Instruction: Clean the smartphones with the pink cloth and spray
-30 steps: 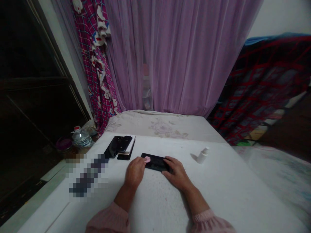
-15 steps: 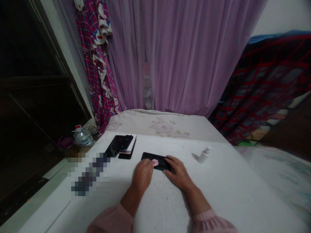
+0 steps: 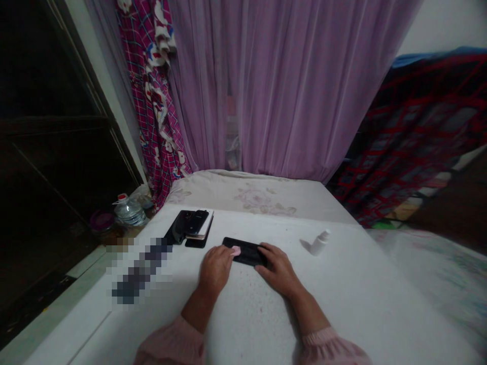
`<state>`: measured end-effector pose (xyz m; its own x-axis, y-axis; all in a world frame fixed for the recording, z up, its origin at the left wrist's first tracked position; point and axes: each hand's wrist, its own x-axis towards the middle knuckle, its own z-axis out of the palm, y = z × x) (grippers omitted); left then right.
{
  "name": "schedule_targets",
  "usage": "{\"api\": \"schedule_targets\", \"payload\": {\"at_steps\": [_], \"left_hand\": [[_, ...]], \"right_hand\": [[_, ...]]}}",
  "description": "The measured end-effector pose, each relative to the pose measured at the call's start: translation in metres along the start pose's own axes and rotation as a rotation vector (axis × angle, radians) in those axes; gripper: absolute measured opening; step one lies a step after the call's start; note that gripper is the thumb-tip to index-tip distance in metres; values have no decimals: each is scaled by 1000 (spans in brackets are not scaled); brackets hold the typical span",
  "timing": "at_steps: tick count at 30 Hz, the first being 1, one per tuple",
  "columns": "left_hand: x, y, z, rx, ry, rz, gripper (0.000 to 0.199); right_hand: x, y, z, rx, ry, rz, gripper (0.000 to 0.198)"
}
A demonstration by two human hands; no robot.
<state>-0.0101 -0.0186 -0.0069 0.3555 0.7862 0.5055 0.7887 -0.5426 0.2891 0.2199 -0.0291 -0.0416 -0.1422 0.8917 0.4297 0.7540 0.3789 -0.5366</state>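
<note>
A flat black rectangle about the size of a phone (image 3: 249, 252) lies on the white surface in front of me; its exact kind is unclear. My left hand (image 3: 215, 267) is closed on a small pink cloth (image 3: 236, 251), pressed to the left part of the rectangle. My right hand (image 3: 279, 269) grips the rectangle's right end, fingers at the far edge and thumb at the near edge. To the right stands a small white bottle (image 3: 318, 245), apart from both hands.
Left of my hands sit a stack of phones (image 3: 198, 224) and a dark glossy object (image 3: 178, 230). A blurred-out patch (image 3: 140, 271) covers something nearer me. A red-capped water bottle (image 3: 130, 210) stands beyond the left edge. Purple curtains (image 3: 297, 91) hang behind.
My left hand has slid left along the black rectangle with the pink cloth. My right hand keeps its hold in the same place.
</note>
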Motion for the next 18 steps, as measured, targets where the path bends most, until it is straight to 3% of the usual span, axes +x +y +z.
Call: {"api": "schedule_targets", "payload": {"at_steps": [8,18], "left_hand": [[-1,-24,-11,56,96,-152,24],[-2,-12,-8,57,96,-149,26]], "right_hand": [[0,0,-1,11,1,6,49],[0,1,0,-3,-3,10,49]]}}
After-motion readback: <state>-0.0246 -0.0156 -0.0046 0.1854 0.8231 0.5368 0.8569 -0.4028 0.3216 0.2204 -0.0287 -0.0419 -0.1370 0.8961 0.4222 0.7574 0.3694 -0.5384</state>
